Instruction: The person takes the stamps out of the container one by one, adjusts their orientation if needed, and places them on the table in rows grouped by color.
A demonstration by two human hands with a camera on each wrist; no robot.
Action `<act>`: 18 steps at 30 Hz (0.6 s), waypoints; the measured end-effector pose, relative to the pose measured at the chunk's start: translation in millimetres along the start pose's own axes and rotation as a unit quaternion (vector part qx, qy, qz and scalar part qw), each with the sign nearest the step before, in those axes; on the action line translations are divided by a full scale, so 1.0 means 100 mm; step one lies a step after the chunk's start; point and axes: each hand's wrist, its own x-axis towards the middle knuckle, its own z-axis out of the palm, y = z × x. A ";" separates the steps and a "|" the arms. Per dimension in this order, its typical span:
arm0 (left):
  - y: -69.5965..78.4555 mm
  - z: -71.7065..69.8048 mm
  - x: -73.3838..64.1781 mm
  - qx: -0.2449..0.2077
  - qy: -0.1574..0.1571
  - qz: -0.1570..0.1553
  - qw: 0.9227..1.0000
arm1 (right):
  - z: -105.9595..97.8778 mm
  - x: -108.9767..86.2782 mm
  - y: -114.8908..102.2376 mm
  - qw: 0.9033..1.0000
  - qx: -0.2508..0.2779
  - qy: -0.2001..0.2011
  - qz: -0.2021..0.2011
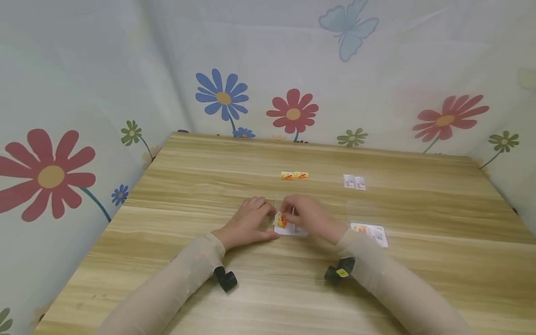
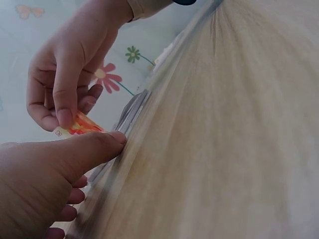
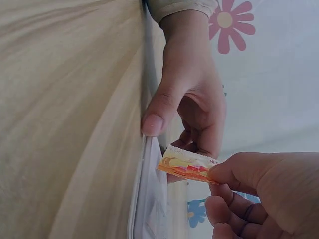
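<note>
A postage stamp [image 3: 188, 165], orange and yellow with perforated edges, is pinched between the thumb and fingers of my right hand [image 1: 311, 216]. It is tilted above a white card [image 1: 289, 231] with a clear cover, which lies flat on the table. My left hand [image 1: 249, 223] rests at the card's left side. Its thumb [image 2: 107, 142] is straight and touches the near edge of the card, while the other fingers bend toward the far side, near the clear cover. Part of the card is hidden beneath my right hand.
Two orange stamps [image 1: 294, 175] lie side by side farther back on the wooden table [image 1: 209, 167]. To their right are two pale grey stamps [image 1: 354, 182]. Beside my right forearm, another white card [image 1: 378, 235] carries an orange and a grey stamp. A flowered curtain [image 1: 259, 56] hangs behind.
</note>
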 end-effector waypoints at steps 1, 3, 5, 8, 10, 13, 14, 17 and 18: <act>0.00 0.00 0.00 0.000 -0.001 0.000 1.000 | -0.02 0.00 0.00 1.000 0.003 -0.001 0.002; 0.01 -0.01 0.00 -0.001 -0.004 -0.001 1.000 | -0.04 -0.01 0.00 1.000 0.006 -0.003 0.006; 0.02 -0.02 0.00 -0.003 -0.005 0.000 1.000 | -0.06 -0.01 0.01 1.000 0.011 -0.005 0.011; 0.02 -0.02 0.00 -0.003 -0.005 0.000 1.000 | -0.09 0.00 0.05 1.000 0.019 -0.005 0.012; 0.02 -0.02 0.00 -0.004 -0.005 -0.001 1.000 | -0.11 0.01 0.06 1.000 0.022 -0.006 0.014; 0.02 -0.02 0.00 -0.006 -0.008 -0.006 1.000 | -0.15 0.01 0.08 0.999 0.027 -0.011 0.023; 0.03 -0.02 0.00 -0.007 -0.008 -0.007 1.000 | -0.17 0.01 0.08 0.999 0.029 -0.015 0.030; 0.03 -0.03 0.00 -0.011 -0.012 -0.011 1.000 | -0.21 0.02 0.09 0.998 0.041 -0.021 0.041; 0.03 -0.03 0.00 -0.012 -0.012 -0.012 1.000 | -0.22 0.03 0.10 0.998 0.044 -0.022 0.042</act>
